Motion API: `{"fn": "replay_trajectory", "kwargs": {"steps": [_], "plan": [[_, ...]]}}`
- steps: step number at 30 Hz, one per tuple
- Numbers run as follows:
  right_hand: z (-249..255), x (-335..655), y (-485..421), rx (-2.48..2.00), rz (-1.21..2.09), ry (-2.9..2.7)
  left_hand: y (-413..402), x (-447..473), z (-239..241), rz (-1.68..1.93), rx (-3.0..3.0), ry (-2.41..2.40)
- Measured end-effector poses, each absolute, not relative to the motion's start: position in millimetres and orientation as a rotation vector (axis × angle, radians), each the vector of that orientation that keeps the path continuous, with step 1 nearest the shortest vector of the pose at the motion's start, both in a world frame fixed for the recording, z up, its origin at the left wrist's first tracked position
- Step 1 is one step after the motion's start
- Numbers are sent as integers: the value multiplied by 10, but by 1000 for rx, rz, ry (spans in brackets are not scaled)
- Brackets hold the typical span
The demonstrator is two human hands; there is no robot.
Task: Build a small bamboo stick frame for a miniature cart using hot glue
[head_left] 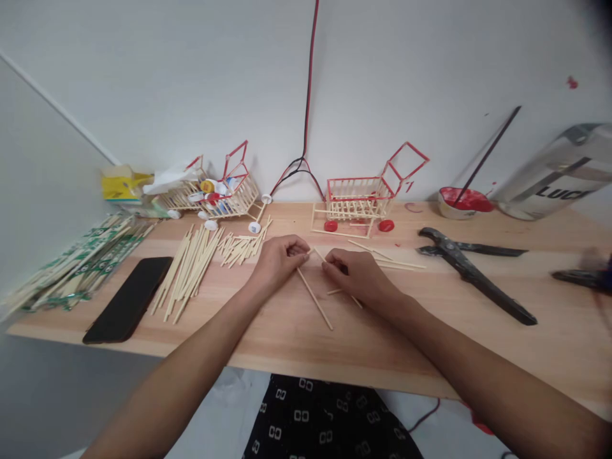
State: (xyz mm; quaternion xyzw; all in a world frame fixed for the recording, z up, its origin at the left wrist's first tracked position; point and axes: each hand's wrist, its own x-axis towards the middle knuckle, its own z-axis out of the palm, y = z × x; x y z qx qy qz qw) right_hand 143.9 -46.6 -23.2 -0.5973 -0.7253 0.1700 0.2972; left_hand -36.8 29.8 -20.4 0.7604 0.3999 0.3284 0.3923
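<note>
Both my hands rest on the wooden table near its middle. My left hand is closed in a pinch on a short wooden stick that bridges the two hands. My right hand is also closed, gripping the other end of that stick. A longer stick lies slanted on the table beneath the hands. A small stick cart with red edges and red wheels stands just behind the hands by the wall.
A pile of loose sticks, a black phone and wrapped chopsticks lie left. Another stick cart with bottle caps stands at back left. Black pliers, a red paint dish and a metal can are right.
</note>
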Motion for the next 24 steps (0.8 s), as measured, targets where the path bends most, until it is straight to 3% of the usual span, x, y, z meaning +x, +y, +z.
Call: {"fn": "replay_trajectory", "kwargs": {"steps": [24], "plan": [[-207, 1432, -475, -1589, 447, -1930, 201, -320, -182, 982, 2058, 1081]]}}
